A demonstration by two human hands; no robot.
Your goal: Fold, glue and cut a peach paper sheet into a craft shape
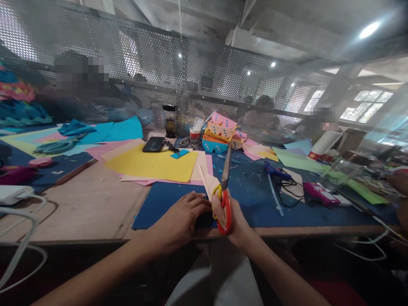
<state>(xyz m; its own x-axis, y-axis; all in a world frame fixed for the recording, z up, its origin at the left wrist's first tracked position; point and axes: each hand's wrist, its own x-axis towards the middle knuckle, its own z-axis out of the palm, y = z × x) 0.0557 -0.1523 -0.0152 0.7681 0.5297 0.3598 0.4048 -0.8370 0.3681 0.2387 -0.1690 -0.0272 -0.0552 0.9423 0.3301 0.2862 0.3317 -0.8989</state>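
Note:
My right hand (234,219) grips a pair of scissors (226,174) by red and yellow handles, the blades pointing up and away from me. A narrow piece of peach paper (208,179), seemingly folded, stands between my hands at the scissors' left side. Bent fingers of my left hand (181,214) close at the paper's lower end; the fingertips are partly hidden beside my right hand. Under both hands lies a dark blue mat (172,197). Just beyond are stacked sheets, with a yellow sheet (156,163) on top.
Behind the sheets sit a black phone (153,144), a dark tumbler (170,121) and decorated paper boxes (219,131). A blue glue gun (276,170) with its cord and a clear jar (344,170) are at right. White cables (19,250) hang at left.

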